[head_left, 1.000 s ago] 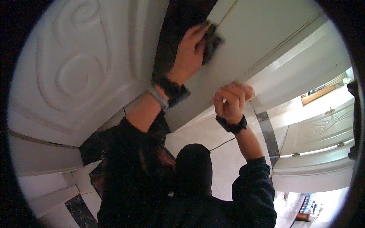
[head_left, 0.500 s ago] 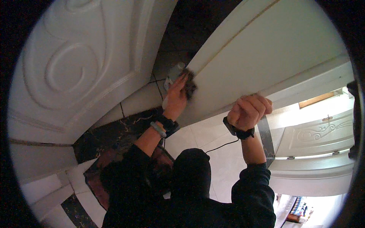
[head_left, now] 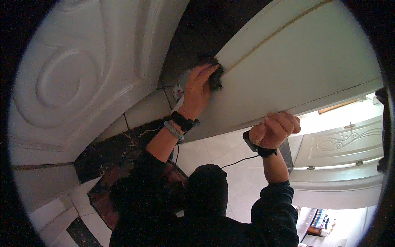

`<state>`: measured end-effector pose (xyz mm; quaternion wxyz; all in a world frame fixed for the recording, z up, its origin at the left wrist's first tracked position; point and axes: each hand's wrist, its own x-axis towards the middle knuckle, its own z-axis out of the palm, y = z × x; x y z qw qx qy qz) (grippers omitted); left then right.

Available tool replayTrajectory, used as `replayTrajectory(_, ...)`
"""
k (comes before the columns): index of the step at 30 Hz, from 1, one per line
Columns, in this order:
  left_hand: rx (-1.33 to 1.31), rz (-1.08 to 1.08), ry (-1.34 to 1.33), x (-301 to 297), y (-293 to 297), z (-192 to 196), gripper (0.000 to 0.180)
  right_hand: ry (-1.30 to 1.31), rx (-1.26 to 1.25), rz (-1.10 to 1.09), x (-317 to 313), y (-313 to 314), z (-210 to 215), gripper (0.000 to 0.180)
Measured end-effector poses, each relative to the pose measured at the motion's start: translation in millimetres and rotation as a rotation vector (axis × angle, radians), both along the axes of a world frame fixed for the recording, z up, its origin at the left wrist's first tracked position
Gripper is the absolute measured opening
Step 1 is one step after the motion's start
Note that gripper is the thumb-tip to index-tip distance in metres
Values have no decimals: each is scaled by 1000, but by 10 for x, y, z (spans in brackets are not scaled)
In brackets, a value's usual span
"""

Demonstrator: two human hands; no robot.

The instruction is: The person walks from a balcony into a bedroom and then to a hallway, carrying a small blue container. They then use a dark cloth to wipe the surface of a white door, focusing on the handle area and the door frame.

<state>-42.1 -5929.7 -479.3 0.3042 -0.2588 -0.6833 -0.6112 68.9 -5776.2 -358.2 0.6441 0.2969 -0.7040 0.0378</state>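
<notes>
My left hand (head_left: 196, 92) presses a dark, crumpled cloth (head_left: 216, 77) against the face of a plain white door (head_left: 284, 61), close to a yellowish groove. Its fingers lie over the cloth, so part of the cloth is hidden. My right hand (head_left: 275, 130) is closed, its fingers curled over the near edge of the same door. Behind my left wrist a pale bottle with a label (head_left: 177, 91) stands on the floor, mostly covered by the hand. Both wrists wear dark bands.
On the left is another white door (head_left: 61, 82) with raised swirls. Below lie pale tiles, a black marbled threshold (head_left: 119, 150) and a dark red mat (head_left: 105, 193). A thin black cable (head_left: 240, 161) crosses the tiles. At right is a carved white cabinet door (head_left: 341, 142).
My left hand and the cloth have moved up and slightly right along the door face. The right hand keeps its hold on the door edge. The view has shifted slightly.
</notes>
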Motion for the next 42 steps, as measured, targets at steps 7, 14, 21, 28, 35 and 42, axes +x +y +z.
replayTrajectory(7,-144,115,-148,113,-152,-225,46,7,8,10,-12,-7,-66,6)
replayTrajectory(14,47,1,53,-169,-13,-188,37,1,24,-5,8,42,-161,7)
replayTrajectory(21,-41,48,-16,-7,-187,-391,30,-22,24,-17,14,39,-218,7)
replayTrajectory(28,-49,44,124,-346,-30,-255,37,-17,4,18,13,81,-318,7)
replayTrajectory(35,-83,22,-203,-24,-198,-476,33,-36,5,21,3,27,-325,6)
replayTrajectory(42,-11,-2,29,-248,-22,-105,35,-44,16,30,7,50,-384,6)
